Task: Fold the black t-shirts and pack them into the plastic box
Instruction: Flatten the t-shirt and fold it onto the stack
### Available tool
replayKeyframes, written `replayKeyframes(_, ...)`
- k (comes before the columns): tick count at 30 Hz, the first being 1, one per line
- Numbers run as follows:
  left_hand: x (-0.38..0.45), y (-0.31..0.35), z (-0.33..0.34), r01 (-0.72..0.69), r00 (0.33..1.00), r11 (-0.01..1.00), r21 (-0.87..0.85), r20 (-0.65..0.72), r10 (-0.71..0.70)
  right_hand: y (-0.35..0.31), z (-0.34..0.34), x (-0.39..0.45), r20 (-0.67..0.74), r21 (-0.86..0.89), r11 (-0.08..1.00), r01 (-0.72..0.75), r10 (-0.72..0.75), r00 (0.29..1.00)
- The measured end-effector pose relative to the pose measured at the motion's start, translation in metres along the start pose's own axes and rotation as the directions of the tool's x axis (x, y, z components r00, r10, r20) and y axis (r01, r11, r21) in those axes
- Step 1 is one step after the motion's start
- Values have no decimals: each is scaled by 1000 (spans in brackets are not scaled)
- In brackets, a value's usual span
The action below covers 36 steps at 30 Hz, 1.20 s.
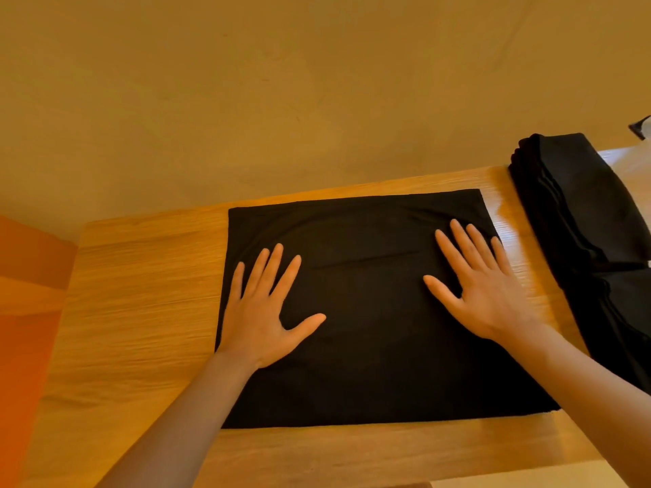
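My left hand (262,311) and right hand (481,280) lie flat, fingers spread wide, on a folded black t-shirt (370,311) on the wooden table (141,294). A stack of black t-shirts (581,220) sits just beside it, on my right.

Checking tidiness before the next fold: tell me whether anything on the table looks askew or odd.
Little stands out. The shirt lies flat and square under both open hands, left and right, with one faint crease between them. The pile of black cloth hangs over the table at its right edge.
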<state>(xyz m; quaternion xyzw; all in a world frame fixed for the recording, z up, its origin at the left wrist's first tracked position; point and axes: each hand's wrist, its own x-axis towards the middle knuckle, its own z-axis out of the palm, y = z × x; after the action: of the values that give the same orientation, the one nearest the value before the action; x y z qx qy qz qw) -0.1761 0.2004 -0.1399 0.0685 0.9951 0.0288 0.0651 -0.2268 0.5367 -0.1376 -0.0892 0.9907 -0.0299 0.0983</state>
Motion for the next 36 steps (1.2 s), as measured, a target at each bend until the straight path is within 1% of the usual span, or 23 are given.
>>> replayKeyframes(3, -18, -14, 2, 64, 998, 998, -24, -16, -64, 6, -4, -10, -1, 57, 995, -80, 80, 997)
replayKeyframes(5, -25, -6, -3, 72, 996, 996, -57, -44, -75, -6, -10, -21, -42, 98, 993, -65, 69, 997)
replayKeyframes(7, -32, 17, -9, 8, 996, 995, -98, -84, -16, -31, -14, -38, -108, 143, 989, 47, -31, 994)
replayKeyframes(8, -36, 33, -10, -36, 996, 992, -118, -90, 26, -46, -12, -48, -118, 157, 981, 115, -97, 988)
replayKeyframes(10, -46, 61, -4, -87, 995, 986, -141, -64, 79, -71, 0, -71, -92, 166, 962, 217, -204, 975)
replayKeyframes(12, -57, 75, 5, -67, 998, 990, -128, -10, 66, -78, 16, -91, -65, 158, 958, 241, -234, 970)
replayKeyframes(14, -70, 73, 11, -23, 999, 995, -93, 26, 25, -68, 24, -104, -51, 132, 966, 223, -218, 975)
replayKeyframes(18, -96, 45, 14, 47, 999, 998, -41, 28, -46, -33, 23, -118, -47, 88, 987, 131, -127, 991)
replayKeyframes(21, -113, 22, 16, 72, 997, 996, -46, 25, -71, -11, 22, -124, -48, 85, 994, 74, -70, 996)
replayKeyframes(24, -125, 8, 18, 87, 996, 995, -56, 15, -86, 0, 23, -127, -41, 70, 996, 55, -53, 998)
replayKeyframes(30, -134, 3, 18, 108, 994, 992, -72, -17, -109, 5, 25, -128, -60, 71, 994, 82, -77, 995)
replayKeyframes(34, -141, 3, 20, 122, 992, 991, -62, -16, -123, 22, 24, -140, -23, 74, 975, 212, -210, 977)
replayKeyframes(36, -147, 2, 21, 127, 992, 991, -48, -7, -128, 30, 24, -149, -12, 69, 968, 240, -240, 971)
